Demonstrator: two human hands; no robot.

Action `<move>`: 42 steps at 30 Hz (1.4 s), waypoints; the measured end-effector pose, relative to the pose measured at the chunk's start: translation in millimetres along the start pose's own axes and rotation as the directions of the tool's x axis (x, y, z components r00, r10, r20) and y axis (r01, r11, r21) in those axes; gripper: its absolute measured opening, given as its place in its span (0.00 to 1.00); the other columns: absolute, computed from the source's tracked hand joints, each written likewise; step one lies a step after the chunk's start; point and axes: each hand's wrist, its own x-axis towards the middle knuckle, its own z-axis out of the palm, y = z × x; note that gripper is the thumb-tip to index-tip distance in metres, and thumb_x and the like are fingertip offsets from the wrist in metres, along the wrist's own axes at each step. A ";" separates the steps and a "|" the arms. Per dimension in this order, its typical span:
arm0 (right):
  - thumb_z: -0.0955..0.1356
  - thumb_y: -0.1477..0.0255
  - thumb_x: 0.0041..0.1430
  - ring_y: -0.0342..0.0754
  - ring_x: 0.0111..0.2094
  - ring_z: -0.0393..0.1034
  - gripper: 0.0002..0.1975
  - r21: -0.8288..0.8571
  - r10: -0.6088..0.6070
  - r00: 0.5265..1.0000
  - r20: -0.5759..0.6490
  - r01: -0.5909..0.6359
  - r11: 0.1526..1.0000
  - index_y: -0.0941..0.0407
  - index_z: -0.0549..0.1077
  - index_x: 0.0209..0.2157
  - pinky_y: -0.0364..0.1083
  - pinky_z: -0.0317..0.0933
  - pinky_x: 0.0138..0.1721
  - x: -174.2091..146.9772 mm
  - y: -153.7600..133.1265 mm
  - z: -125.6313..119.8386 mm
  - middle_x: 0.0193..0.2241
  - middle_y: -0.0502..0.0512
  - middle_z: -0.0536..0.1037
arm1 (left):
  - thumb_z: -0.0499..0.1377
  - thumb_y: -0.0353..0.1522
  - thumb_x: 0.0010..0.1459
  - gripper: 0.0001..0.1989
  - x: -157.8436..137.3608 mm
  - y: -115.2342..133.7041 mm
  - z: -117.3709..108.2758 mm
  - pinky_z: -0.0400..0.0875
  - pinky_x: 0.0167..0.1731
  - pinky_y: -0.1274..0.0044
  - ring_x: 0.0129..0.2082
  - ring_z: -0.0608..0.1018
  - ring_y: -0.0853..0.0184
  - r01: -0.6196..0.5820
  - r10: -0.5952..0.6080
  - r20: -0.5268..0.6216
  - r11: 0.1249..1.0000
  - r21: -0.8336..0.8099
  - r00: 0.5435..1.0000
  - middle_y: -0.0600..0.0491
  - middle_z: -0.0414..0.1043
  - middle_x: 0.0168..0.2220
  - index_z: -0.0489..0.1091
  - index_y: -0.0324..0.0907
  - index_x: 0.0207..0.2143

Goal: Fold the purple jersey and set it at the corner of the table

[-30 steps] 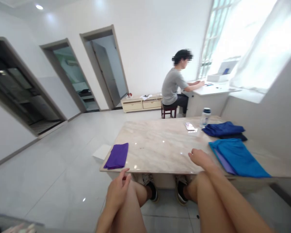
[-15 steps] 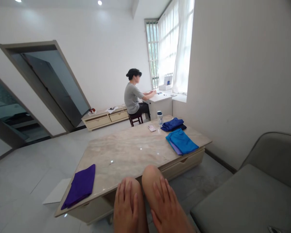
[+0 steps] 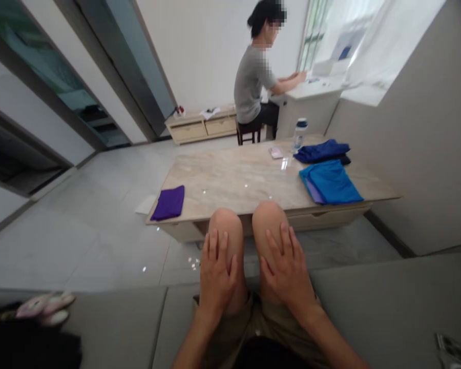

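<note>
My left hand (image 3: 217, 271) lies flat on my left thigh near the knee, fingers spread. On the other thigh rests my right hand (image 3: 288, 271), its fingers also stretched apart with nothing in them. Just past my knees is a marble-topped coffee table (image 3: 223, 174). A folded purple cloth (image 3: 169, 203) sits at its left end. Toward the right end lie a folded bright blue cloth (image 3: 336, 182), with a lilac layer under it, and a crumpled dark blue cloth (image 3: 322, 151). A bottle with a dark lid (image 3: 300, 134) stands beside a pink phone (image 3: 275, 152).
Another person (image 3: 251, 82) sits on a stool at a white desk (image 3: 311, 95) by the window. Behind the table runs a low drawer cabinet (image 3: 203, 128). The grey sofa (image 3: 392, 302) under me holds a phone-like object (image 3: 451, 351) at right and dark and pink items at left.
The view has tilted down and turned left, so more of my lap and the sofa shows. Both hands stay resting on my legs, and the cloths keep their places.
</note>
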 end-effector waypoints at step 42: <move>0.67 0.40 0.69 0.71 0.66 0.71 0.51 0.172 0.371 0.928 0.019 -0.369 0.914 0.63 0.57 0.77 0.66 0.69 0.64 -0.7 21.3 16.4 0.67 0.78 0.72 | 0.71 0.52 0.58 0.46 -2.7 -17.7 -8.9 0.76 0.63 0.57 0.67 0.77 0.44 0.673 -0.628 0.249 0.714 -0.192 0.737 0.38 0.72 0.70 0.61 0.47 0.72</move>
